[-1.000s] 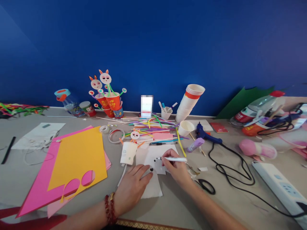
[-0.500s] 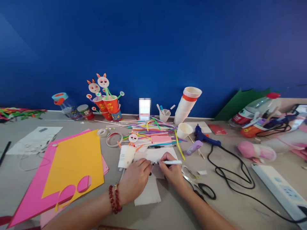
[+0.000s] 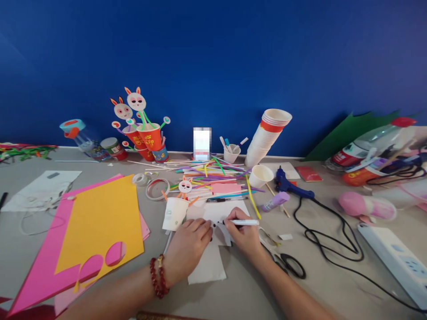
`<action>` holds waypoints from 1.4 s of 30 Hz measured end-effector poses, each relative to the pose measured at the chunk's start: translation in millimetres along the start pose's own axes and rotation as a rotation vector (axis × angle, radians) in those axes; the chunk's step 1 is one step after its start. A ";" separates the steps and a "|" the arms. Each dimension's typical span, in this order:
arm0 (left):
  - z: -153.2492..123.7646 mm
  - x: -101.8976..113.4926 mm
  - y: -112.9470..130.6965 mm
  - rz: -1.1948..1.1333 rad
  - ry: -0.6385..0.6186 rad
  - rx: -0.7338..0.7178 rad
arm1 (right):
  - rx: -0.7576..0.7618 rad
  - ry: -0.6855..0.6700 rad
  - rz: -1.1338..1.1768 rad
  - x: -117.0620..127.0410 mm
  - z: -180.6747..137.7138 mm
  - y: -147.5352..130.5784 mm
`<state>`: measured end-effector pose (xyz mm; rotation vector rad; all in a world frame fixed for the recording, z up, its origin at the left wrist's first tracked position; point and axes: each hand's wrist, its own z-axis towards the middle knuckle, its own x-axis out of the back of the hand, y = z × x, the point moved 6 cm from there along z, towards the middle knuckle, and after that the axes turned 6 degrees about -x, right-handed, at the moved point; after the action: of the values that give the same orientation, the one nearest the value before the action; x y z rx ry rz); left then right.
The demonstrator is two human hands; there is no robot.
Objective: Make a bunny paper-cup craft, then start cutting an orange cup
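My right hand (image 3: 245, 238) is closed around a white marker (image 3: 247, 222), its black tip close to a white paper piece (image 3: 207, 266) that bears a few small black marks. My left hand (image 3: 188, 244), with red bead bracelets at the wrist, lies flat over the left side of this piece, fingers stretched out. Just beyond that hand stands a white paper cup (image 3: 175, 212) with orange arms and a small rabbit face (image 3: 185, 186) above it. Beneath the fingers, part of the paper is hidden. Scissors (image 3: 290, 265) lie right of my right hand.
Yellow and pink sheets (image 3: 100, 222) cover the left. Colourful pipe cleaners (image 3: 203, 173) spread behind the hands, near a leaning stack of paper cups (image 3: 267, 140). A blue glue gun (image 3: 293, 189), its black cord and a power strip (image 3: 396, 262) are on the right.
The camera view has shifted slightly. My right hand, with the marker in it, stays close to the paper; my left hand remains flat on it.
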<state>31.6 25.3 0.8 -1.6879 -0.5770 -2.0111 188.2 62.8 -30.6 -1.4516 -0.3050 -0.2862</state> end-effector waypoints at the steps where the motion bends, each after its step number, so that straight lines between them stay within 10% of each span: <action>1: -0.4 -0.5 0.0 0.005 -0.003 0.002 | 0.002 -0.004 -0.001 0.0 -0.2 -0.5; 42: -6.8 -7.4 -0.4 -0.128 0.053 0.061 | 0.334 -0.032 -0.578 -4.3 -25.8 -41.2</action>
<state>27.1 22.2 -7.7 -1.5935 -0.7368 -2.0973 169.7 33.1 3.5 -1.0155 -0.7636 -0.6460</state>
